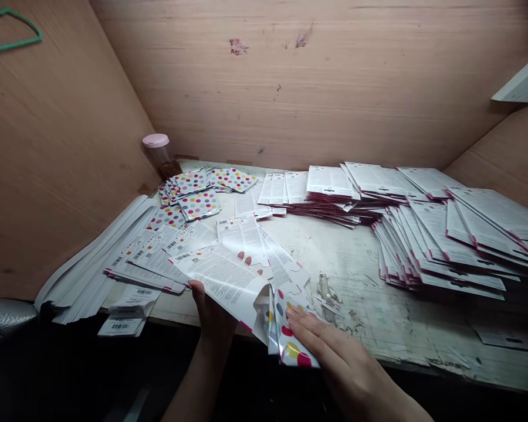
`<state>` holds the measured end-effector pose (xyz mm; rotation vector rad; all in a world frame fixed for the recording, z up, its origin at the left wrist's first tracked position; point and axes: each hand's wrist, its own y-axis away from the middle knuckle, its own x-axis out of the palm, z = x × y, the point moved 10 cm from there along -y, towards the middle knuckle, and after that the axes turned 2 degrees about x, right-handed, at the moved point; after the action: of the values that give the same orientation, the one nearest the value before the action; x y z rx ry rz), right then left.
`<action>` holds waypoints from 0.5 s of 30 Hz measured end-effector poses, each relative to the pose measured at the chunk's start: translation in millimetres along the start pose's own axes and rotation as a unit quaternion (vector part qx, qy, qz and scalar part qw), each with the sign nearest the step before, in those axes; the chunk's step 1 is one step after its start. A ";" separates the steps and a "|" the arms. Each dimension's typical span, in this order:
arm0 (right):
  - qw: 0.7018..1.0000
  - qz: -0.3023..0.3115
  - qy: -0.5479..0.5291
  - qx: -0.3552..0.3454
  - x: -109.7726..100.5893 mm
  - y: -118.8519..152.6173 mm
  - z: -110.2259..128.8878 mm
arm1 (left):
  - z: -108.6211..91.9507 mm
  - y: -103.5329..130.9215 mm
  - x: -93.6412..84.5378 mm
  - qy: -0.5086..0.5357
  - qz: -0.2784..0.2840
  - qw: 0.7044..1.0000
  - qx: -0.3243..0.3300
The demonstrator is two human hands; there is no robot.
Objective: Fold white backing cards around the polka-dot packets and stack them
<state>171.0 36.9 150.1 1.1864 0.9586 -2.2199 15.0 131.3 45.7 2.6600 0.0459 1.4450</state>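
My left hand (215,310) grips a white printed card sleeve (229,275) from beneath, the thumb on the near edge and fingertips showing over the far one. The sleeve's right end gapes open. At that opening is a shiny polka-dot packet (293,337), partly inside the sleeve as far as I can see. My right hand (334,346) holds the packet, fingers laid across its top and the thumb hidden. Other printed sleeves (147,252) lie fanned just beyond and left of my hands.
More polka-dot packets (198,205) lie at the back left by a pink-lidded jar (158,153). Stacks of sleeves (426,246) fill the right and back. White paper sheets (101,258) lean along the left wall, with printed labels (127,310) near the front edge. Wooden panels (264,76) enclose the table.
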 end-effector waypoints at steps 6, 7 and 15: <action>0.997 0.027 0.066 -0.018 1.7 4.6 4.6 | -2.1 2.2 -1.3 -0.015 -0.019 1.000 0.005; 0.996 0.017 0.084 -0.010 3.6 3.9 3.6 | -0.5 3.4 -0.3 -0.015 -0.015 1.000 0.003; 0.995 -0.053 0.067 0.044 29.6 -26.1 12.5 | 26.9 16.0 15.2 -0.020 0.032 0.999 -0.031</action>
<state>131.5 43.0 139.5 1.3686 1.0078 -2.3109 45.4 114.3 45.6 2.6618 -0.0856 1.3877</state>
